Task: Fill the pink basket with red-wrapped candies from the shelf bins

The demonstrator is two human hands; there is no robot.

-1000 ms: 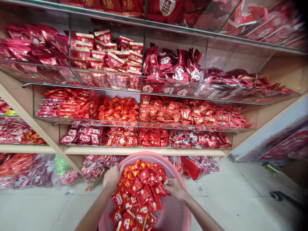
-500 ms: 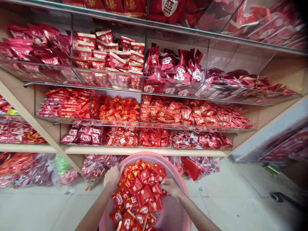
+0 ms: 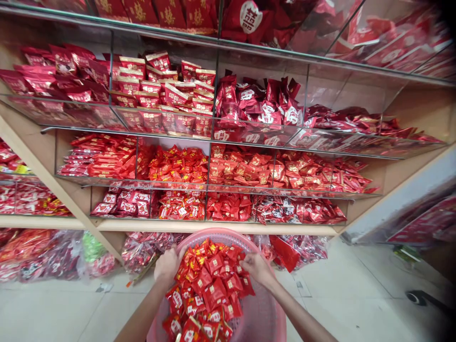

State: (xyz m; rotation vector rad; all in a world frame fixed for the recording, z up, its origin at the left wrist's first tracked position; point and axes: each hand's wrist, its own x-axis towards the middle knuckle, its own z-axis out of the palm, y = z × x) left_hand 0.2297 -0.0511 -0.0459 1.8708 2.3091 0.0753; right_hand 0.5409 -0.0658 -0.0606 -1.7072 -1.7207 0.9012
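Observation:
A pink plastic basket (image 3: 262, 311) stands low in front of the shelves, heaped with small red wrapped packets (image 3: 215, 293). Orange-red packets with yellow print (image 3: 194, 261) lie at the back left of the heap. My left hand (image 3: 166, 265) is closed over the basket's left rim, its fingertips partly hidden. At the right edge of the heap, my right hand (image 3: 257, 268) is closed with bent fingers, close to the packets. What its fingertips hold, if anything, cannot be made out.
Glass-fronted shelves (image 3: 228, 138) full of red packets rise ahead, split by clear dividers. Under the bottom wooden ledge (image 3: 221, 227) lie clear bags of packets (image 3: 46, 254). A dark chair leg with a caster (image 3: 416, 298) stands on the tiled floor at the right.
My right hand has moved slightly up and to the right along the heap's edge, and packets beside it have shifted. My left hand stays on the rim. The view has tilted slightly up.

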